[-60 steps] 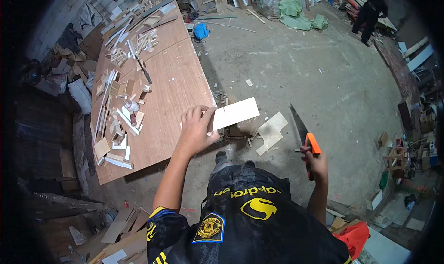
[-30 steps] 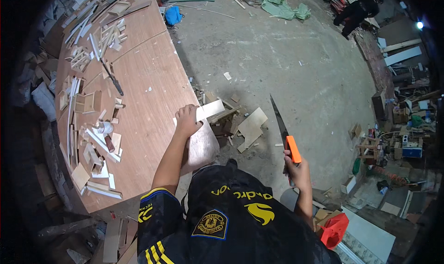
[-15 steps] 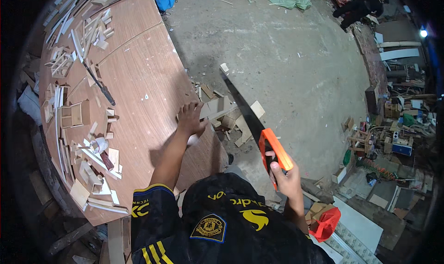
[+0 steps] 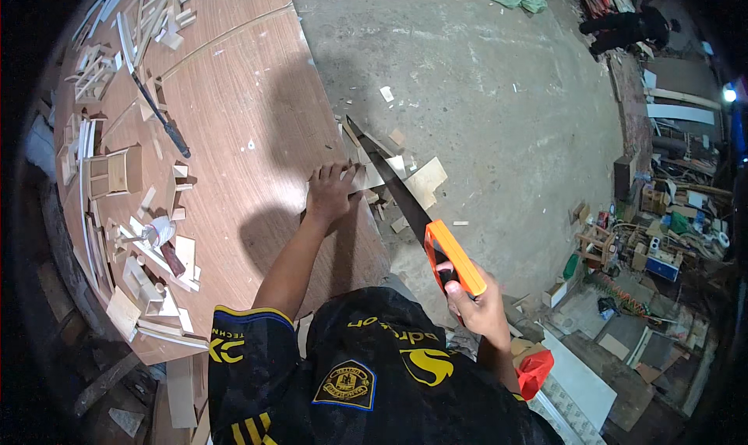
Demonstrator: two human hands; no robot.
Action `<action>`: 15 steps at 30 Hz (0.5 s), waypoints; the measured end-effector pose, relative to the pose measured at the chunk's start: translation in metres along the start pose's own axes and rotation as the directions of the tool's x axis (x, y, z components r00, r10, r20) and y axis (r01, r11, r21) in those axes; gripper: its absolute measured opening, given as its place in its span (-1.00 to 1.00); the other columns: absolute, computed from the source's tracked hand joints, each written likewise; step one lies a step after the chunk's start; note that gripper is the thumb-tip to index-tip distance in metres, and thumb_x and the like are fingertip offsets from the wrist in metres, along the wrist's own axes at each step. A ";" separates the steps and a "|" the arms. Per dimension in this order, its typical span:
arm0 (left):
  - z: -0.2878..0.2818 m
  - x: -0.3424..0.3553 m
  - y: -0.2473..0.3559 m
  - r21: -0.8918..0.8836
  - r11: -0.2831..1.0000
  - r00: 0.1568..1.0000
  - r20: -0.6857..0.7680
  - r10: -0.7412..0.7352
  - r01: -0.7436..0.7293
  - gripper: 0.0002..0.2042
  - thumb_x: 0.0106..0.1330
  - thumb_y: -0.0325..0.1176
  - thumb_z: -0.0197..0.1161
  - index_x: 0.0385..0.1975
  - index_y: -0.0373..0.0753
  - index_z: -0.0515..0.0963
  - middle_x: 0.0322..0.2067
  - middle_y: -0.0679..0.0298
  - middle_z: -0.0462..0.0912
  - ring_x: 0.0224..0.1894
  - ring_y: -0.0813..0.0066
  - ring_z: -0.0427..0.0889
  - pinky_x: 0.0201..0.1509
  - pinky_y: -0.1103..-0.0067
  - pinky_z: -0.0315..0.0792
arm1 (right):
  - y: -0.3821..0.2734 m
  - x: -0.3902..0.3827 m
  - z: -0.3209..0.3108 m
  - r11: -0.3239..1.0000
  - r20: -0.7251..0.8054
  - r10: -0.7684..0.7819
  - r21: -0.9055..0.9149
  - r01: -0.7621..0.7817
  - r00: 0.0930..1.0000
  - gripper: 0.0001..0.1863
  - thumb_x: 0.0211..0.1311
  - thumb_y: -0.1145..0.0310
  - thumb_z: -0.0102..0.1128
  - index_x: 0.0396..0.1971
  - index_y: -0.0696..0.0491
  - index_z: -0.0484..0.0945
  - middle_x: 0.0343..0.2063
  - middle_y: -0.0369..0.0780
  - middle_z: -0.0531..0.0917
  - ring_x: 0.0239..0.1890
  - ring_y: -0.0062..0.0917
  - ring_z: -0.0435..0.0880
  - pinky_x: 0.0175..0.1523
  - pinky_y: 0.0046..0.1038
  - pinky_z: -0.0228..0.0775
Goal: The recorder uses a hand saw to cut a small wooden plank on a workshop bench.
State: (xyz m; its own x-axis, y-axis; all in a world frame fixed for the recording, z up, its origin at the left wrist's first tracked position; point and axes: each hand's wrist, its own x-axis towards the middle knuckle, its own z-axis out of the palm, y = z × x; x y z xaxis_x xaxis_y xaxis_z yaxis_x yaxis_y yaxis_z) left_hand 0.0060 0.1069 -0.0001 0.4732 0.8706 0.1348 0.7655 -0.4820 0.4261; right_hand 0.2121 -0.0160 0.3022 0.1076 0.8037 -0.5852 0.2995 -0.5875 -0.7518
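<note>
My left hand [image 4: 329,192] grips a pale flat board [image 4: 365,176] at the right edge of the wooden table [image 4: 226,118], pressing it down with bent fingers. My right hand [image 4: 475,297] is closed on the orange handle [image 4: 456,258] of a handsaw. The saw's dark blade [image 4: 397,188] points up and left across the board, just right of my left hand; whether its teeth touch the board I cannot tell. Shadows of my arms fall on the tabletop.
Wood offcuts, small wooden frames [image 4: 113,171] and a long dark tool [image 4: 160,118] lie along the table's left. Plywood scraps [image 4: 428,176] lie on the concrete floor. A person in dark clothes [image 4: 631,28] bends at the upper right, beside stacked boards. A red bag [image 4: 535,367] is at lower right.
The saw has moved left and tilted across the board beside my left hand. My left hand stays at the table edge. My view has shifted, and the distant person bends lower.
</note>
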 end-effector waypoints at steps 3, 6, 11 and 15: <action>0.002 -0.001 0.000 0.023 0.999 0.999 0.031 -0.027 0.026 -0.41 0.13 0.15 0.19 0.04 -0.18 0.50 -0.04 0.22 0.44 0.00 0.17 0.37 0.09 0.25 0.24 | -0.001 0.001 -0.001 0.999 0.017 -0.028 -0.023 0.028 0.999 -0.74 0.24 0.33 0.22 -0.11 0.11 0.56 -0.38 -0.22 0.65 -0.31 -0.60 0.58 -0.13 -0.50 0.41; -0.001 -0.001 0.001 -0.006 0.999 0.999 0.012 -0.036 0.036 -0.40 0.14 0.14 0.19 0.05 -0.18 0.49 -0.03 0.22 0.44 0.00 0.17 0.37 0.10 0.25 0.24 | -0.004 0.002 -0.002 0.998 0.044 -0.031 -0.048 0.034 0.999 -0.73 0.23 0.33 0.23 -0.11 0.11 0.56 -0.35 -0.21 0.66 -0.29 -0.58 0.61 -0.11 -0.50 0.42; -0.002 0.002 0.001 0.005 1.000 1.000 0.021 -0.021 0.021 -0.41 0.14 0.14 0.19 0.04 -0.20 0.49 -0.03 0.21 0.43 0.02 0.16 0.36 0.12 0.25 0.24 | -0.008 0.002 -0.003 0.988 0.095 -0.052 -0.142 0.065 0.994 -0.74 0.23 0.34 0.22 -0.11 0.11 0.55 -0.32 -0.19 0.67 -0.28 -0.56 0.64 -0.12 -0.49 0.43; -0.003 0.001 0.001 0.016 0.999 0.998 0.052 -0.031 0.030 -0.41 0.15 0.15 0.17 0.01 -0.22 0.50 -0.02 0.21 0.42 0.03 0.16 0.36 0.12 0.25 0.24 | -0.010 0.003 -0.003 0.979 0.127 -0.069 -0.181 0.091 0.989 -0.74 0.23 0.34 0.22 -0.10 0.09 0.55 -0.29 -0.18 0.68 -0.28 -0.51 0.65 -0.12 -0.48 0.43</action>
State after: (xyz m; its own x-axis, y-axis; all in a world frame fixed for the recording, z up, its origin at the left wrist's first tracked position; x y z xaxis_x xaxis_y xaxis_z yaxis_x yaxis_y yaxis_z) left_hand 0.0059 0.1078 0.0036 0.4711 0.8789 0.0752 0.7862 -0.4570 0.4160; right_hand 0.2126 -0.0071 0.3087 -0.0350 0.8236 -0.5660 0.4745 -0.4848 -0.7348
